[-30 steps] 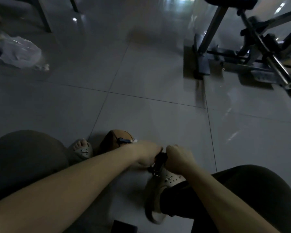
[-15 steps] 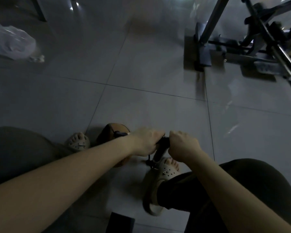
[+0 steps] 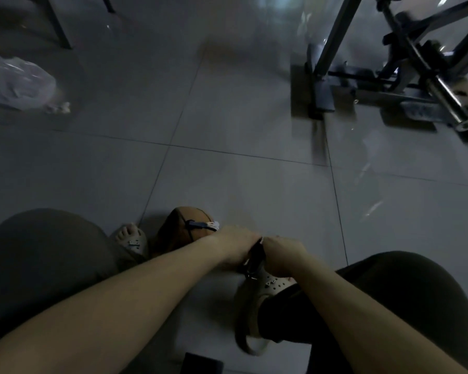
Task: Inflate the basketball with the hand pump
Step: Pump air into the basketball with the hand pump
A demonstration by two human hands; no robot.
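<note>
Both hands sit lower, nearer the beige perforated clog, than half a second ago; likely a downstroke, so pumping is underway, fullness unclear. Left hand and right hand grip the black hand pump, fingers curled tight, arms stretched forward and down. Orange-brown rubber basketball lies on the grey tiled floor between the feet, beside the left hand, black hose connector on top.

The basketball rests on the tiled floor between the left foot and the right foot, the hand pump stands just right of it over the right foot with the left hand and right hand gripping either side, a plastic bag lies far left, and an exercise frame stands far right.
</note>
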